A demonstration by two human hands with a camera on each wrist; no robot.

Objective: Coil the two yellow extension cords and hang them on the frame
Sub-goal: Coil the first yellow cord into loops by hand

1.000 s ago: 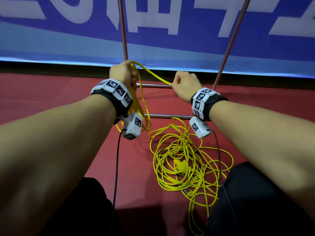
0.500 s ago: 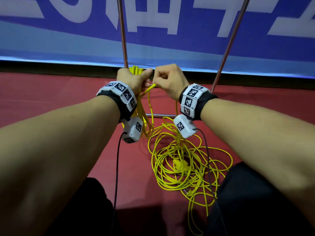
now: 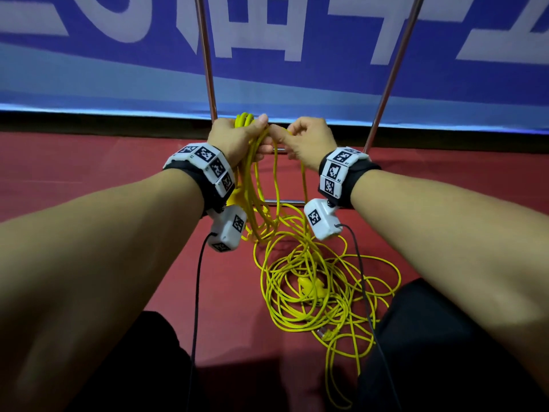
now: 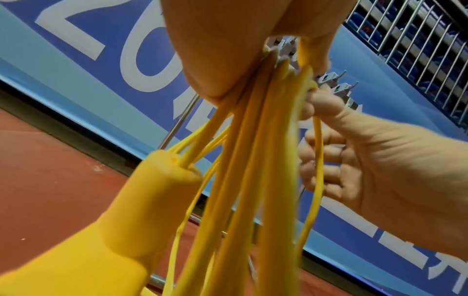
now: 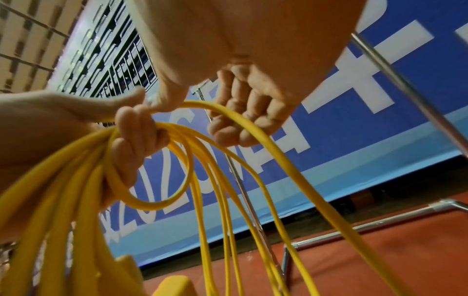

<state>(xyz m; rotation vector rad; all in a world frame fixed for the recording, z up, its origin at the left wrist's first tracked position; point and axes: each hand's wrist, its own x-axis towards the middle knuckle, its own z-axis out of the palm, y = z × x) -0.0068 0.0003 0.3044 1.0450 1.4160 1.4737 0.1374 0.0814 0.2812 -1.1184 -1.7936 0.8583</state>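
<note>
Down on red floor (image 3: pixel 89 179), left hand (image 3: pixel 234 138) gripped the coiled loops (image 3: pixel 252 185) while right hand (image 3: pixel 309 141) pinched a strand (image 5: pixel 253 128) (coiling underway), next needing another loop from the loose pile (image 3: pixel 320 289).

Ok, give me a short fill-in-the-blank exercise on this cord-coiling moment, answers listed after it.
1. The left hand grips a bundle of ____ cord loops.
2. The right hand pinches a single strand right next to the ____ hand.
3. The uncoiled cord pile lies on the ____ floor.
4. Behind the hands stand the frame's two ____ poles.

Answers: yellow; left; red; metal
</note>
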